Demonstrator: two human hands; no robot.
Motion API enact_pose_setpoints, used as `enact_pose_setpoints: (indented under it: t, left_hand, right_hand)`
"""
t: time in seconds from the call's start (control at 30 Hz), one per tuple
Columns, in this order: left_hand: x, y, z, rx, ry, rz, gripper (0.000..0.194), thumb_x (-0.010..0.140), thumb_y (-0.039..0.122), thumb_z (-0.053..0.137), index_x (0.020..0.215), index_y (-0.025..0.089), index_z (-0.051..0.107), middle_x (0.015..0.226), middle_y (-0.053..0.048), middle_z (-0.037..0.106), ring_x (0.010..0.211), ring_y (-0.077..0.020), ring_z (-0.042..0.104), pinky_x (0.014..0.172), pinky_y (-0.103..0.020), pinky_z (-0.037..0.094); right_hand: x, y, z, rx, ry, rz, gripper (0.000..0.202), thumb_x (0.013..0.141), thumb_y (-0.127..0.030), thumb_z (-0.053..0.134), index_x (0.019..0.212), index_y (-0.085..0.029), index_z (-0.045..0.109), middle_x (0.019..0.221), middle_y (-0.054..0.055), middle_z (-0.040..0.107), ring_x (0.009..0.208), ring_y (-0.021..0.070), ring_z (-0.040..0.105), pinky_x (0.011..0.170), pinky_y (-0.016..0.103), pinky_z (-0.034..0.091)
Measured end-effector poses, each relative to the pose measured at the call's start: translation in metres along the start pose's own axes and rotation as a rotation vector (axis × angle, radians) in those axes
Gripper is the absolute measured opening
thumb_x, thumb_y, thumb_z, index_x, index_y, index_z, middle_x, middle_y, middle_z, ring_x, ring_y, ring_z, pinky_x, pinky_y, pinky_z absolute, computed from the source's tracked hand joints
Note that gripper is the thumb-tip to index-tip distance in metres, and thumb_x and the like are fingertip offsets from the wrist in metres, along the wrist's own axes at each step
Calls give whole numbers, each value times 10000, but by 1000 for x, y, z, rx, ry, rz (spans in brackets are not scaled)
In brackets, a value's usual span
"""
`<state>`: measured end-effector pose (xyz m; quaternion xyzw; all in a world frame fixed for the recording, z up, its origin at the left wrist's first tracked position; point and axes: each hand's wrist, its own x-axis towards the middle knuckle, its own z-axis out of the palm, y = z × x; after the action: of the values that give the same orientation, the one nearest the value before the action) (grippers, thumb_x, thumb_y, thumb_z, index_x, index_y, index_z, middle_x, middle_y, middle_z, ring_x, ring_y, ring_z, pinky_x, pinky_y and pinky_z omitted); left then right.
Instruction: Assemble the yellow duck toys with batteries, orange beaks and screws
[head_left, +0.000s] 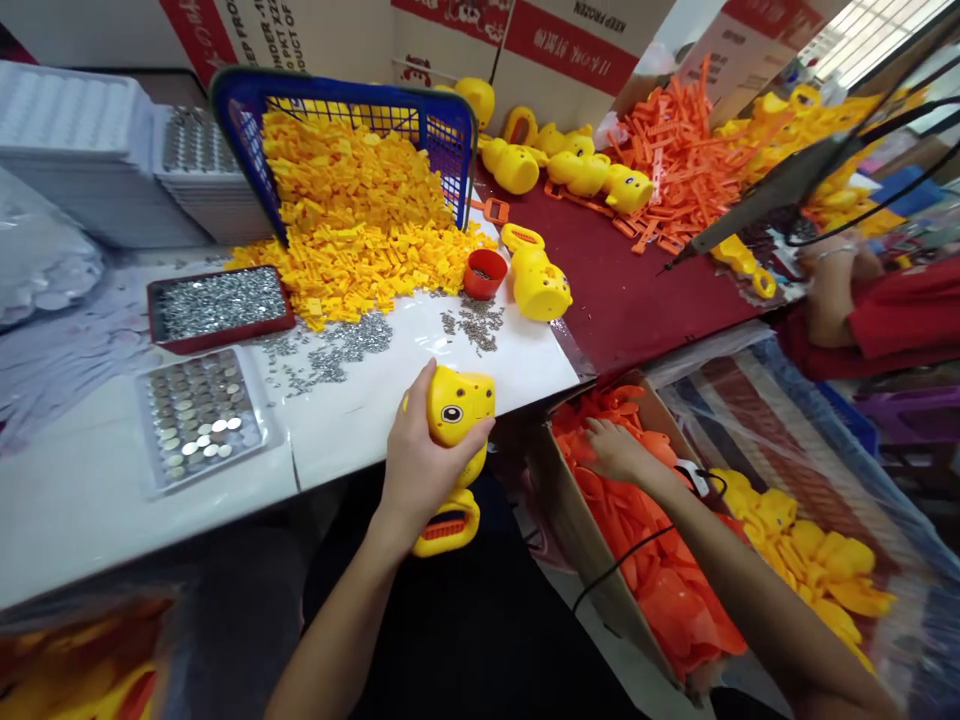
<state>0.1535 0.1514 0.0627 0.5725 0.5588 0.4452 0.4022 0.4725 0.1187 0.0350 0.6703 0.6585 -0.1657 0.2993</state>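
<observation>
My left hand (420, 455) is wrapped round a yellow plastic toy (469, 400) with a duck-like head, a printed eye and small holes in its face. Its looped handle (448, 528), with an orange inset, hangs down over my lap. To the right, my right hand (615, 450) reaches into a cardboard box (592, 540) of orange plastic pieces (667, 580). The fingers are bent in against an orange piece at the top of the pile, their tips partly hidden. A second yellow toy (540, 285) lies on the table beside a small red cup (484, 273).
A blue basket (450, 165) spills small yellow parts (360, 220) over the table (420, 330). Loose screws (480, 325), a tray of metal bits (221, 300) and a tray of round discs (199, 415) lie nearby. A screwdriver-like tool (720, 225) hangs at right. A co-worker's arm (832, 290) shows beyond.
</observation>
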Motion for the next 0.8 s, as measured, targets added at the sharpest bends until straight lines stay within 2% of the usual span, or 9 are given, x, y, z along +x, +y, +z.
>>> enact_pose_setpoints:
  t: [0.1, 0.2, 0.23, 0.33, 0.43, 0.5, 0.57, 0.7, 0.8]
  left_hand:
    - [0, 0, -1, -26, 2, -29, 761, 744, 465, 758, 1410, 197, 505, 1338, -140, 625, 1279, -334, 582, 1109, -513, 446]
    - [-2, 1, -5, -124, -43, -79, 764, 716, 460, 768, 1388, 200, 515, 1368, -125, 601, 1280, -326, 571, 1115, -492, 440]
    - [-4, 2, -8, -193, -93, -119, 768, 709, 465, 771, 1384, 205, 515, 1351, -114, 608, 1237, -316, 595, 1082, -475, 471]
    - [-12, 6, -19, -442, -334, -307, 793, 700, 474, 781, 1394, 215, 497, 1202, -74, 662, 1016, -260, 674, 885, -393, 574]
    - [-22, 10, -36, -538, -486, -445, 822, 681, 435, 823, 1400, 217, 487, 1127, -53, 674, 934, -226, 677, 795, -330, 582]
    - [-27, 11, -47, -534, -523, -491, 824, 672, 414, 844, 1394, 225, 492, 1128, -47, 671, 930, -218, 673, 784, -316, 578]
    - [-31, 11, -59, -524, -568, -521, 800, 681, 405, 849, 1383, 241, 504, 1122, -39, 671, 919, -212, 672, 771, -311, 574]
    - [-32, 10, -76, -500, -632, -533, 725, 689, 376, 851, 1332, 256, 541, 1128, -30, 666, 933, -205, 658, 785, -308, 558]
    - [-32, 6, -83, -492, -678, -559, 739, 672, 385, 858, 1323, 248, 536, 1108, -28, 660, 915, -196, 645, 784, -310, 550]
  right_hand:
    - [-16, 2, -23, 1, 84, -47, 443, 819, -185, 732, 1241, -83, 644, 1273, 248, 636, 1231, 381, 606, 1037, 521, 497]
    - [-39, -5, -52, 51, 192, -155, 539, 898, -234, 643, 1414, -148, 515, 1213, 188, 654, 1132, 320, 647, 977, 485, 533]
    - [-46, -11, -61, 95, 267, -247, 555, 917, -257, 626, 1447, -192, 474, 1207, 154, 646, 1104, 281, 650, 953, 441, 548]
    - [-64, -42, -84, 233, 673, -661, 503, 945, -170, 538, 1434, -259, 460, 1023, 71, 624, 885, 186, 631, 753, 302, 558]
    - [-70, -77, -98, 88, 921, -899, 417, 970, -112, 464, 1349, -272, 531, 886, 31, 588, 758, 156, 542, 650, 252, 479]
    - [-68, -94, -102, -24, 927, -973, 395, 973, -118, 495, 1319, -295, 568, 879, 26, 599, 766, 163, 535, 674, 271, 468]
    - [-63, -105, -101, -32, 857, -997, 402, 958, -125, 552, 1298, -336, 597, 879, 18, 611, 778, 168, 556, 703, 282, 477]
    - [-55, -115, -92, 89, 733, -949, 283, 930, -182, 641, 1162, -342, 667, 815, 4, 598, 726, 168, 556, 632, 271, 460]
    - [-55, -117, -87, 118, 707, -920, 202, 935, -190, 640, 1090, -311, 684, 786, 2, 579, 711, 161, 544, 617, 268, 444]
